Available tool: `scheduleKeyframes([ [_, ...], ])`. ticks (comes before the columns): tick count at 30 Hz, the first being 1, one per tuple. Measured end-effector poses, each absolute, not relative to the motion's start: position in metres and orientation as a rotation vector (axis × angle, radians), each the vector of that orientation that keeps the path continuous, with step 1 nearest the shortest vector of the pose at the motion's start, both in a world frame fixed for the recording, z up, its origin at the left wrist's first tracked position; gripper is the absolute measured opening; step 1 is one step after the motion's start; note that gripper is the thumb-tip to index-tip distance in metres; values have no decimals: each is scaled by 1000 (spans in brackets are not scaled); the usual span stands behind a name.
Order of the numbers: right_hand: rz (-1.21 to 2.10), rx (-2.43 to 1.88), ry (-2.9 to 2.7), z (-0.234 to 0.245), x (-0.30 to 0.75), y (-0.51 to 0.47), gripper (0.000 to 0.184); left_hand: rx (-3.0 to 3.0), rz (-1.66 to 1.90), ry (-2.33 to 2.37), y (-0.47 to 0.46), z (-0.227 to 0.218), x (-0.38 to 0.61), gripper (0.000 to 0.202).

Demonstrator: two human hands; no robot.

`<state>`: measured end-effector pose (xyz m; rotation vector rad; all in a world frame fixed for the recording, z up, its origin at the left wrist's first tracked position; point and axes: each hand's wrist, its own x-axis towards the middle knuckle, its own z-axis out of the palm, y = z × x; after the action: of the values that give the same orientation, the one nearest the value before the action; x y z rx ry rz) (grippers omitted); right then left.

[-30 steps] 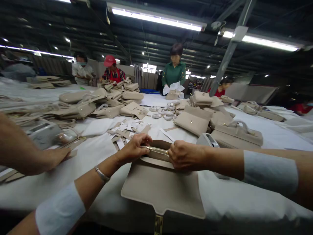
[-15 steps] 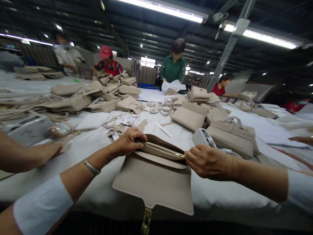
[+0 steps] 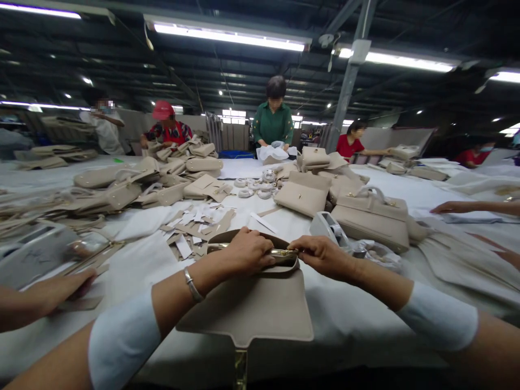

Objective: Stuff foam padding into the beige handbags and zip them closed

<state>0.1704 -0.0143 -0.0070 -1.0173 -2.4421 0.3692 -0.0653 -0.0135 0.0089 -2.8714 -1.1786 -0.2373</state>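
A beige handbag (image 3: pixel 252 306) sits upright at the table's front edge, its flap folded down toward me and a gold clasp (image 3: pixel 240 365) hanging off the edge. Inside its mouth runs a gold zipper (image 3: pixel 280 252). My left hand (image 3: pixel 249 252), a metal bangle on its wrist, is closed over the bag's inner compartment beside the zipper, hiding part of it. At the zipper's right end, my right hand (image 3: pixel 319 254) pinches the zipper pull between thumb and finger.
Several beige handbags (image 3: pixel 369 216) are piled on the right, with more bags (image 3: pixel 109 192) heaped left. Material scraps (image 3: pixel 199 230), wrapped rolls (image 3: pixel 260 187) and tape dispensers (image 3: pixel 327 225) lie between. Another person's hand (image 3: pixel 60 292) is at left; another hand (image 3: pixel 455 207) reaches in at right. Co-workers stand across the table.
My left hand has shifted right from the bag's left corner to the middle of the zipper. My right hand has gone from a fist at the right corner to a pinch there.
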Motion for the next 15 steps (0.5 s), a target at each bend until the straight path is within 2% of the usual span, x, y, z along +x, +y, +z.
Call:
scheduleKeyframes([
  [7, 824, -1221, -2067, -47, 193, -17, 61, -2895, -285, -1295, 11, -7, -56, 23],
  [10, 976, -1090, -2050, -66, 180, -14, 81, -2903, -305, -1302, 12, -6, -56, 24],
  [13, 1075, -828, -1897, -79, 154, -2, 71, -2948, -344, -1275, 12, -6, -58, 24],
  [15, 1124, -733, -1731, -83, 138, 6, 73, -2948, -403, -1283, 11, -7, -60, 22],
])
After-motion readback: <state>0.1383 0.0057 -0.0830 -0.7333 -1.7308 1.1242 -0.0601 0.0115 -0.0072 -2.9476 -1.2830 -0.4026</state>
